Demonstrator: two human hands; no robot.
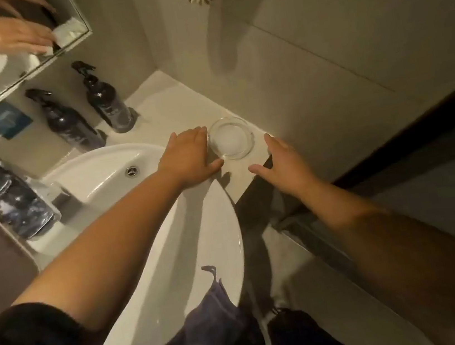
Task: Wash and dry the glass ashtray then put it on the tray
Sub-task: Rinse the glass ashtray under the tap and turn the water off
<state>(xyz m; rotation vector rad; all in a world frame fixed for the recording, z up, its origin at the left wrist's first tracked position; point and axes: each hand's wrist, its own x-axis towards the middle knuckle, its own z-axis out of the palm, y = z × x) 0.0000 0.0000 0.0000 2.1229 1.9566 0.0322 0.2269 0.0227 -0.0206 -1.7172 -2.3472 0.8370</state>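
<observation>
The ashtray [231, 138] sits upright on the counter [170, 107], to the right of the sink [109, 171], near the wall. My left hand [189, 157] lies flat and spread, its fingertips at the ashtray's left rim, gripping nothing. My right hand [283, 161] hovers open just right of it, apart from the glass. A dark cloth [212, 320] hangs over the sink's near rim. Two bottles [105, 101] stand behind.

Ashtray [231, 138] sits on the counter [170, 104] mid-frame, right of the sink [109, 171]. Left hand [191, 155] touches its left side, right hand [283, 161] lower right. Two pump bottles [106, 101] upper left, behind the sink.
</observation>
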